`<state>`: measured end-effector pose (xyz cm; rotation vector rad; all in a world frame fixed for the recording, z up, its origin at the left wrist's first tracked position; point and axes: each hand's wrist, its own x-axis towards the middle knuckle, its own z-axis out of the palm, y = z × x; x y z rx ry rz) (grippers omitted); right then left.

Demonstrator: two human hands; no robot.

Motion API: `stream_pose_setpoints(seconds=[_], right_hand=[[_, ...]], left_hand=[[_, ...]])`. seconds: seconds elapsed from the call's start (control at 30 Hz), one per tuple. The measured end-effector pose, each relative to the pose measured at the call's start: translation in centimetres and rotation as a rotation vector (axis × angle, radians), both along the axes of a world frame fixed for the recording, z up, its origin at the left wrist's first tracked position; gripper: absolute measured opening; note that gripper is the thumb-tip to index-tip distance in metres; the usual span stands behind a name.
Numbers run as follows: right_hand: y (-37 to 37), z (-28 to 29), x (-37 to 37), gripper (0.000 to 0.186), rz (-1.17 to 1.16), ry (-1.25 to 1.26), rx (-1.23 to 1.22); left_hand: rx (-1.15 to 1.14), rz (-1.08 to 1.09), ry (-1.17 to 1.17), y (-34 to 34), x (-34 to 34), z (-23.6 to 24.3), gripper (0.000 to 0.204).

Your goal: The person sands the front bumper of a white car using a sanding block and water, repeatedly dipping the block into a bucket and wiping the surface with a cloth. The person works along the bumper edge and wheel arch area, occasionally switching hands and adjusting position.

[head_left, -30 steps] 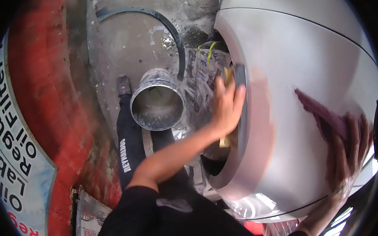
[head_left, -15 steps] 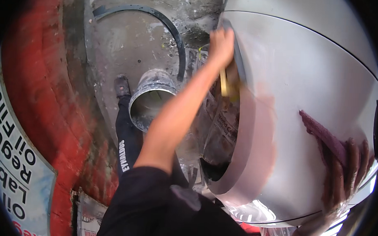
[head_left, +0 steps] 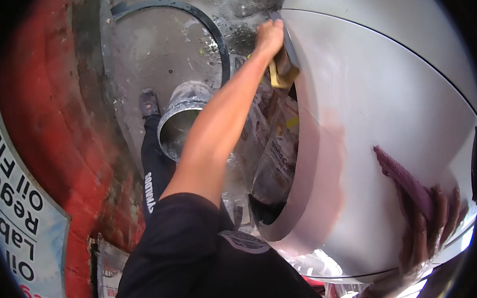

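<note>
Block (head_left: pixel 288 51) in L hand (head_left: pixel 269 36), cloth (head_left: pixel 405 178) in R hand (head_left: pixel 432 226), silver panel (head_left: pixel 379 91) betw.

R hand nearer: fingers spread, slightly bent, holding nubby purple cloth to glossy, curved panel. Wide smooth sweep of panel leaves room up-left of R hand, twd matte pinkish patch (head_left: pixel 331 169) along curved arch edge (head_left: pixel 305 178), below L hand. L hand farther off, fingers curled tight round long, straight grey block, set along arch edge's top; yellow sheet (head_left: pixel 277 81) juts from block just below L hand. Crinkly newsprint (head_left: pixel 281 156) shows in arch, also below L hand. Rounded, chalk-smeared bucket (head_left: pixel 184 106) lower left of L hand, part hidden by L forearm (head_left: pixel 212 132). Beyond, left of L hand: dark bowed strip (head_left: pixel 220 47) on rough, damp-looking floor (head_left: pixel 147 54).
</note>
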<state>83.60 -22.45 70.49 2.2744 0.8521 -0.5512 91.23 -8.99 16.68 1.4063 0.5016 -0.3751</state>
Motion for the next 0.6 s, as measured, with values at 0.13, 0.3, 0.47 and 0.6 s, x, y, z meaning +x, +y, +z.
stream_pose_setpoints(seconds=[0.13, 0.3, 0.47, 0.6], right_hand=[[-1.5, -0.9, -1.5, 0.032, -0.031, -0.007, 0.032], [-0.3, -0.8, -0.8, 0.033, -0.026, 0.012, 0.039], [-0.1, -1.4, 0.1, 0.037, -0.026, 0.038, 0.064], [0.0, -0.7, -0.3, 0.037, -0.045, 0.030, 0.018]], left_hand=[[0.115, -0.167, -0.039, 0.2, -12.0, 16.7, 0.055], [-0.001, -0.228, 0.047, 1.6, -1.1, 5.2, 0.047], [0.117, -0.092, -0.002, -0.2, -7.2, 9.0, 0.049], [0.016, -0.161, -0.265, 1.3, -19.5, 21.4, 0.054]])
